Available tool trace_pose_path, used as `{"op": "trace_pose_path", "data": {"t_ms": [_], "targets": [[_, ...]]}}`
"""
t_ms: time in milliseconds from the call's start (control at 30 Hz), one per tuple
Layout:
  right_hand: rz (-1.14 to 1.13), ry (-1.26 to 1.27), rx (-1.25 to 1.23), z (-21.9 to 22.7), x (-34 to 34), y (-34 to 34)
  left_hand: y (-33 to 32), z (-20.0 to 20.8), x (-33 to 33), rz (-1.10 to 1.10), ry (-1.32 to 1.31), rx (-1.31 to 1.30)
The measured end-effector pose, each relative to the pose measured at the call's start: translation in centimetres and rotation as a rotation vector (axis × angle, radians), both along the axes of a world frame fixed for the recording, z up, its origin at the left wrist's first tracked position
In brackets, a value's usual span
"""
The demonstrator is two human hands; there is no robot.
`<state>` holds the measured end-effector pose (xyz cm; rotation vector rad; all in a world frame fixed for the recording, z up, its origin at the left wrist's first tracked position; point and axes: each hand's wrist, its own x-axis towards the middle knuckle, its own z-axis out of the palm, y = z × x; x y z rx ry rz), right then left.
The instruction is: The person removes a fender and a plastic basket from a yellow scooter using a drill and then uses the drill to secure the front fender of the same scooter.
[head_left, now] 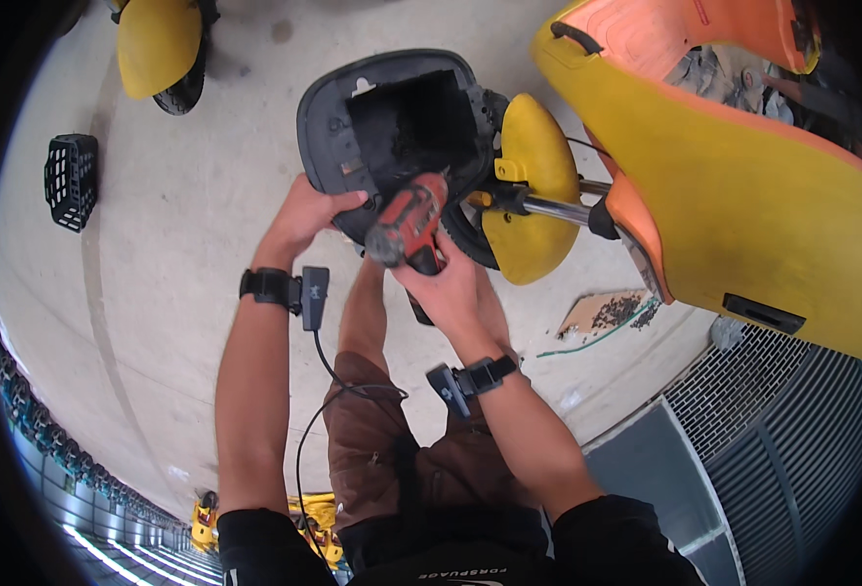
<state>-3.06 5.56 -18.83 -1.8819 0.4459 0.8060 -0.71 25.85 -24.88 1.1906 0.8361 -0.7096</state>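
My right hand [448,283] is wrapped round the handle of a red and black cordless drill [410,223]. The drill tilts up and to the right, its nose over the near edge of a dark grey plastic part [326,127]. That part is rounded, with a deep black recess in its middle. My left hand [306,215] grips its near left corner, thumb on top and the other fingers hidden beneath. Whether the drill's tip touches a screw, I cannot tell. Just right of the part is a yellow mudguard [538,195] over a black tyre [465,236].
A large yellow and orange vehicle body [734,205] lies to the right, joined by a metal fork tube [560,209]. Cardboard [587,311] bears small dark pieces. A black basket [72,183] stands far left. Behind it is another yellow mudguard [161,49]. Cables hang from my wrist straps.
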Motion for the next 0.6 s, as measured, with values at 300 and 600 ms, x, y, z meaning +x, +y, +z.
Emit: {"op": "trace_pose_path", "data": {"t_ms": [300,600], "targets": [[0.127,0.191,-0.023,4.2,-4.4,-7.5,0.4,-2.7,-10.5,0.575,0.035,-0.13],[0.216,0.38,-0.213,14.1,-5.1,-16.9,5.7,9.8,-25.5,0.771,0.004,-0.268]]}}
